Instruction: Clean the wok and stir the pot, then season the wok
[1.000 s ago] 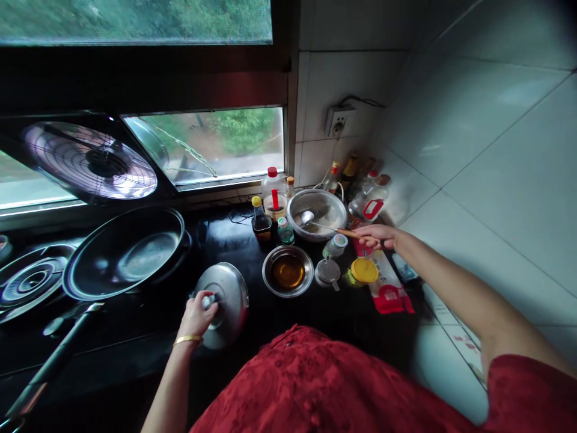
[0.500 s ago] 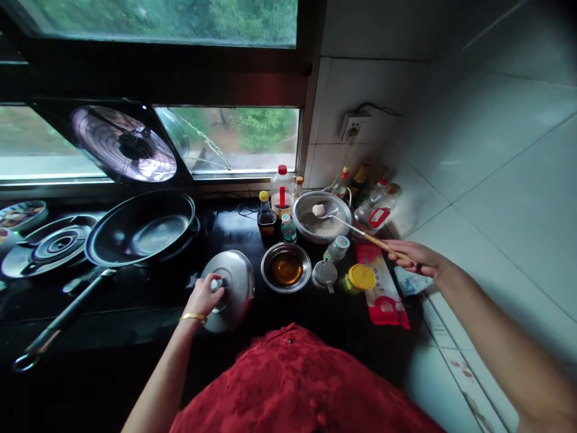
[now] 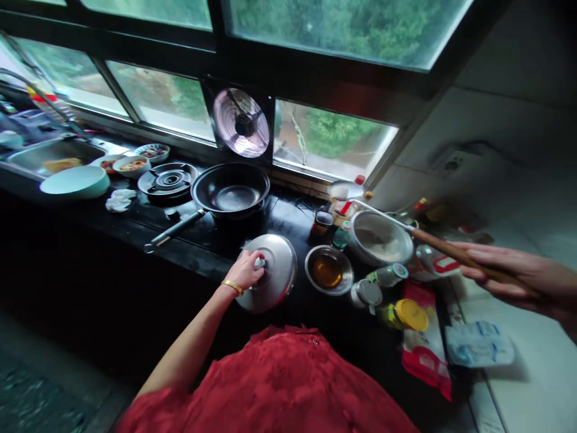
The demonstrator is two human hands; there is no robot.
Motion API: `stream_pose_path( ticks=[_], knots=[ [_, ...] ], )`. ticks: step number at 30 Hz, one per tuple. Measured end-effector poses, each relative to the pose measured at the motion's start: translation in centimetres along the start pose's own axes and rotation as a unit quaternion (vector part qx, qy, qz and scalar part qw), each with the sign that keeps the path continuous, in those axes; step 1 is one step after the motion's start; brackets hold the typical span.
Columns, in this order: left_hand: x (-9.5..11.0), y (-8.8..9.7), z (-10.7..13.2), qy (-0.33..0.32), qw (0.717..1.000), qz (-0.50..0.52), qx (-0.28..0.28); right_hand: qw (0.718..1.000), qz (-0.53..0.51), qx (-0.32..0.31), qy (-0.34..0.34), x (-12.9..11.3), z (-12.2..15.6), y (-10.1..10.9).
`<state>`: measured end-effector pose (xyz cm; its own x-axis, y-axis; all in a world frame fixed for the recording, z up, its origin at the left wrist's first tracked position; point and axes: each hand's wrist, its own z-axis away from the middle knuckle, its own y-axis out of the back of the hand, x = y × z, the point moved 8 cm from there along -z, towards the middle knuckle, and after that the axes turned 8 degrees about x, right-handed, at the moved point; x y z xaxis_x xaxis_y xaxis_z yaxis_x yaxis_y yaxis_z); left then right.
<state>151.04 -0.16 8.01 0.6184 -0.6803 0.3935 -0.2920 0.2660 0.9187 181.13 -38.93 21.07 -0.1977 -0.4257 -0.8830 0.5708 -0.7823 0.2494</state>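
Observation:
My left hand [image 3: 247, 270] has its fingers closed around the knob of a round metal lid [image 3: 279, 267], which sits at the counter's front. In my right hand [image 3: 509, 273] is the wooden handle of a metal ladle [image 3: 433, 242], held out at the right. The ladle's head is raised above the far left rim of a metal bowl [image 3: 383, 237] with whitish contents; what it carries, if anything, I cannot make out. Between the lid and the jars stands a small metal bowl [image 3: 311, 279] of amber liquid.
A black wok [image 3: 232, 192] sits left of the lid, its handle pointing towards me. Farther left are a gas burner [image 3: 171, 180], food bowls [image 3: 131, 166] and a sink [image 3: 27, 157]. Jars [image 3: 367, 294], a yellow-lidded jar [image 3: 411, 315] and a red packet [image 3: 426, 361] stand at right.
The ladle, which held a whitish lump inside the metal bowl, has risen out of it, its head now farther left. The view has turned left. My left hand stays on the lid's knob.

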Motion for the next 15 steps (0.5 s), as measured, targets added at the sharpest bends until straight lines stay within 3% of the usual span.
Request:
stream_pose_path(
  ticks=[2,5,9,12,15],
  knots=[
    [-1.5,1.0,0.7,0.005,1.0,0.005,0.008,0.997,-0.008,-0.066,-0.023,-2.3,-0.7,-5.9],
    [-4.8,2.3,1.9,0.028,0.999,0.004,0.016,0.988,0.0,-0.152,0.012,-5.7,-2.5,-16.1],
    [-9.7,3.6,3.7,0.074,0.997,0.002,0.027,0.98,0.037,-0.167,0.101,-8.2,-6.5,-28.6],
    [-12.9,4.4,5.0,0.112,0.993,0.003,0.036,0.975,0.119,-0.087,0.166,-8.4,-9.8,-34.6],
    [-15.1,4.9,6.1,0.143,0.989,0.004,0.039,0.939,0.217,-0.001,0.267,-9.2,-11.2,-37.3]
  ],
)
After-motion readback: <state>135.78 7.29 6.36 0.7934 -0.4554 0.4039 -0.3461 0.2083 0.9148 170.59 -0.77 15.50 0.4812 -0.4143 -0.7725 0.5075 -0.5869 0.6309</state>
